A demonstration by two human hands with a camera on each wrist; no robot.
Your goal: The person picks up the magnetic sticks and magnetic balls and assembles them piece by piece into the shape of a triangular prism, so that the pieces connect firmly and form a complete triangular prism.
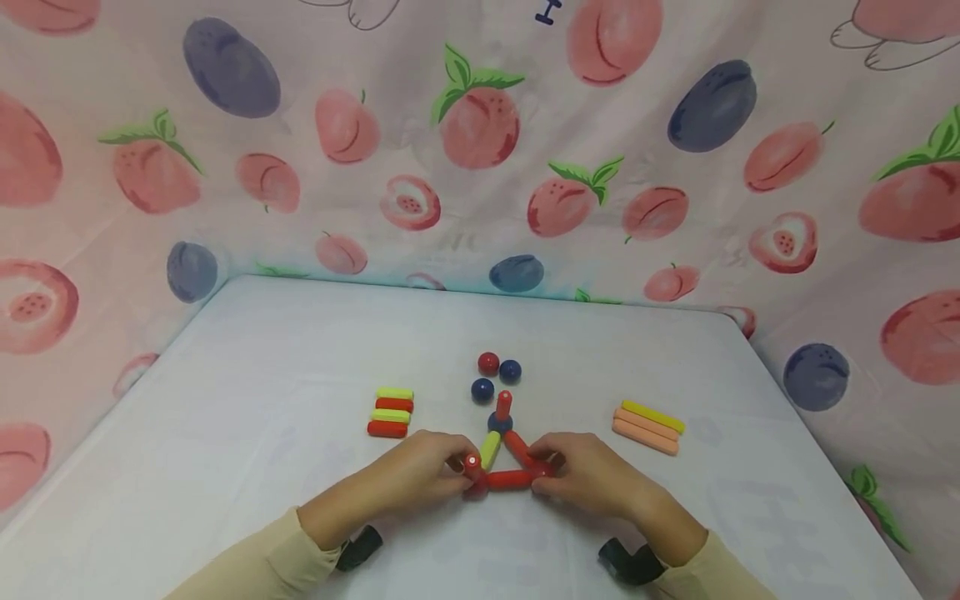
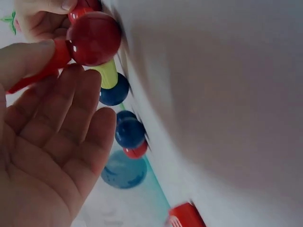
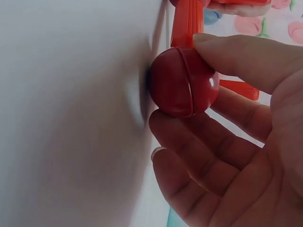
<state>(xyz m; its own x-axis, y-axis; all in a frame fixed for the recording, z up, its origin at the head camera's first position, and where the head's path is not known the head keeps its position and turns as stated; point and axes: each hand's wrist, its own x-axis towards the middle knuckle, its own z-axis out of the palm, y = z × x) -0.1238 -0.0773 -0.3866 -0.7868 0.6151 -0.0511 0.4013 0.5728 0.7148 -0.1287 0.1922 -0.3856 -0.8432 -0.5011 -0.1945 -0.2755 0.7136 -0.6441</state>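
A triangle of rods and balls lies on the table between the two hands. Its front side is a red rod (image 1: 510, 479), its left side a yellow rod (image 1: 490, 450), its right side another red rod (image 1: 517, 448). At the far corner, a blue ball (image 1: 500, 422) carries an upright red rod (image 1: 505, 404). My left hand (image 1: 423, 467) pinches a red rod (image 2: 59, 57) that stands on the red ball (image 2: 94, 39) at the left corner. At the right corner my right hand (image 1: 592, 475) grips a red ball (image 3: 173, 85), thumb beside the attached rod (image 3: 187, 23).
Beyond the triangle lie a loose red ball (image 1: 488, 363) and two blue balls (image 1: 482, 390). Several short yellow and red rods (image 1: 390, 415) are lined up at left. To the right are two orange rods (image 1: 645, 433) and a yellow rod (image 1: 652, 416). Fruit-print cloth (image 1: 480, 208) hangs behind.
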